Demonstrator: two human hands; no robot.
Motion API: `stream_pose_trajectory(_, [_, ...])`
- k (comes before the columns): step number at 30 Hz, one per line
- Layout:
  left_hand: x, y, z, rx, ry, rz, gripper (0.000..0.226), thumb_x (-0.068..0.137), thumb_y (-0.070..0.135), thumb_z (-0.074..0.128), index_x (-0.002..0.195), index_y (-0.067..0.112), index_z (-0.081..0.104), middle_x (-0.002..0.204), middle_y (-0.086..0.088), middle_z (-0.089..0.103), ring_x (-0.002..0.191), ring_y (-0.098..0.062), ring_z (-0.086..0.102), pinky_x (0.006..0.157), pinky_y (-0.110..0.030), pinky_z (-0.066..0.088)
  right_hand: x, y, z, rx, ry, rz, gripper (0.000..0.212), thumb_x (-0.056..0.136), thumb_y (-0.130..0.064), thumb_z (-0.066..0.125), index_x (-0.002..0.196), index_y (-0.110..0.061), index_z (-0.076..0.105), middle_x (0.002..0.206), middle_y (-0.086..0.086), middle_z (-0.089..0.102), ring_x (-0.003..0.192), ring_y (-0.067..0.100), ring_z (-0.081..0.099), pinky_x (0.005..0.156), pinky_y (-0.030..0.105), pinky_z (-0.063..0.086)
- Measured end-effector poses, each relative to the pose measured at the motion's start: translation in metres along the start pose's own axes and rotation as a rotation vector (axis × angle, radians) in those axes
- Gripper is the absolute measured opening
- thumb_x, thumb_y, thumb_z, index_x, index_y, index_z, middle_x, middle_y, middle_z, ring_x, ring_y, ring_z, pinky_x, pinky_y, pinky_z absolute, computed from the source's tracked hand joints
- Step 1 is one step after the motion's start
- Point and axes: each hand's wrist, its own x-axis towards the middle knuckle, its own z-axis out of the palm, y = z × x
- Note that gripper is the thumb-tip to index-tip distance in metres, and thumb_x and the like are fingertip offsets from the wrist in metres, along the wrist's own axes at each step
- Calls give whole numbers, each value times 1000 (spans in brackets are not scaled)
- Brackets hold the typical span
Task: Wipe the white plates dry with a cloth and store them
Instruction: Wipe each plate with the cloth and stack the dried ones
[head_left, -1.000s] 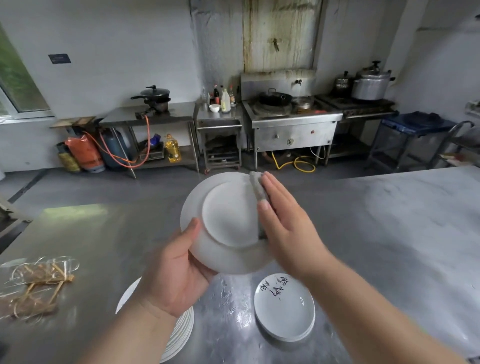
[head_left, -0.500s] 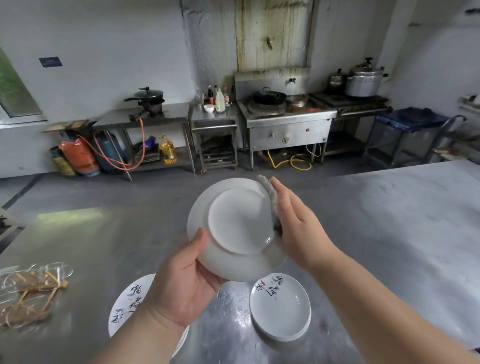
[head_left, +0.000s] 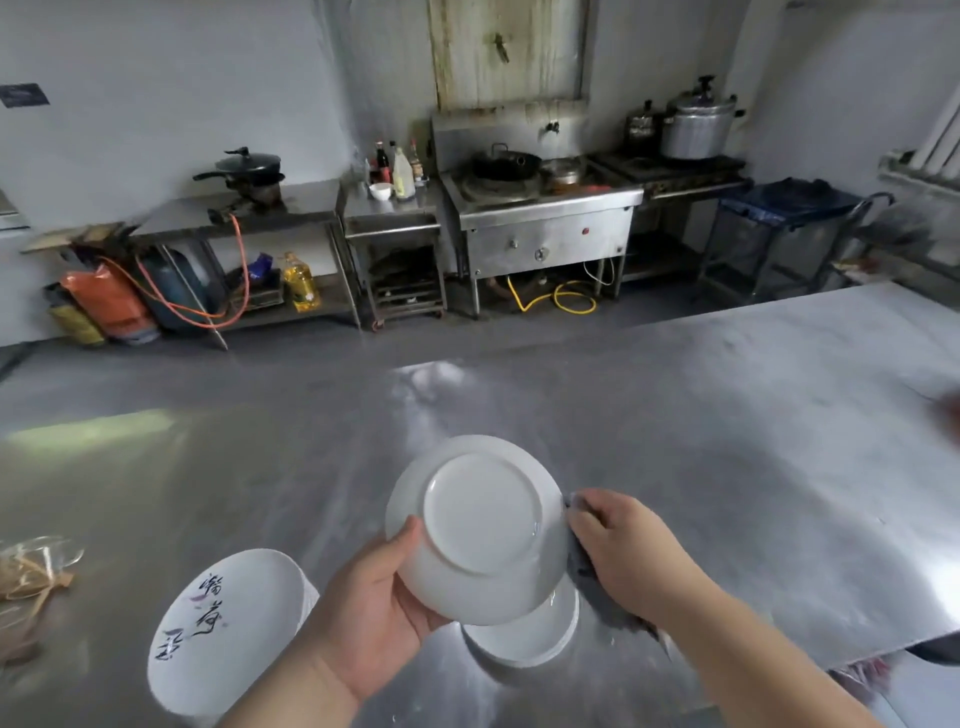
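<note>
Left hand (head_left: 374, 613) grips a white round ceramic plate (head_left: 478, 525) by its lower-left rim. The thumb lies across the underside; the fingers are hidden behind.

The plate is held clear above the near edge of the brushed stainless-steel tabletop (head_left: 727, 441). It is tilted with its foot ring toward the camera, likely so the back can be dried.

Right hand (head_left: 628, 551) is curled round a dark grey cloth (head_left: 577, 564) and pressed to the plate's right rim. Judged: rim wipe under way. The hands are apart, one on each side of the plate.

Directly beneath, a single white plate (head_left: 524, 642) lies flat, face up, probably the start of the dried pile.

Toward the near-left corner sits a stack of white plates (head_left: 228, 629), presumably waiting their turn. The top one carries dark brush-written characters down its face, which I cannot read with confidence. The held plate's back shows no mark or maker's stamp.
</note>
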Motion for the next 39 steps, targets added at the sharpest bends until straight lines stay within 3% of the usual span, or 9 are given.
stream_pose_trajectory(7, [28,-34,-2,197,125,-163,37,100,32,59,131,15,69,127,-15,73,99,-27,75,65,-43,63,17,64,-21,108,-262,180,56,81,-62,55,99,-11,70,91,7,78,79,20,74,86,37,58])
stream_pose_trajectory(10, [42,-49,-9,664,250,-118,26,105,38,58,110,17,73,86,9,75,68,-4,65,54,-21,49,29,91,-14,126,-297,231,53,88,-58,57,101,-8,69,92,9,79,86,32,75,89,46,59])
stream_pose_trajectory(13, [57,-57,-25,1036,302,-84,32,105,46,58,96,18,69,54,24,56,48,4,49,51,-22,35,46,109,-6,267,-382,285,55,82,-57,63,102,-6,68,96,23,74,81,32,68,91,61,55])
stream_pose_trajectory(20, [90,-68,-41,714,493,-91,89,81,97,17,79,17,56,62,-2,46,53,-15,32,50,-28,21,91,135,6,388,-431,366,60,101,-70,42,100,-25,82,105,9,80,102,25,77,98,43,57])
stream_pose_trajectory(23, [103,-75,-48,726,536,-56,69,102,73,34,81,13,61,62,1,55,53,-14,42,51,-27,31,100,135,17,359,-428,292,47,91,-61,60,95,-18,80,96,14,79,87,28,77,88,46,62])
stream_pose_trajectory(25, [111,-85,-57,844,557,18,23,105,34,56,92,17,65,80,4,67,74,-15,57,66,-31,42,102,139,26,311,-404,232,15,83,-35,72,96,-28,75,93,8,79,78,26,78,72,40,65])
stream_pose_trajectory(27, [118,-96,-66,904,533,38,18,102,11,56,111,25,61,97,2,69,87,-10,61,74,-31,43,103,143,34,230,-349,233,29,84,-23,72,108,-38,66,92,-5,77,75,17,77,62,27,60])
stream_pose_trajectory(33, [142,-126,-99,1133,582,-30,13,96,26,67,109,26,65,99,9,74,88,-13,69,69,-27,45,114,167,55,-63,-276,274,10,85,-25,66,78,-20,61,60,3,69,55,21,65,53,25,50])
stream_pose_trajectory(39, [162,-136,-118,1396,648,25,18,96,38,66,88,26,56,81,9,66,71,-8,60,56,-27,38,118,186,79,-263,-186,218,18,92,-39,62,83,-25,54,81,-10,64,74,7,59,58,26,41])
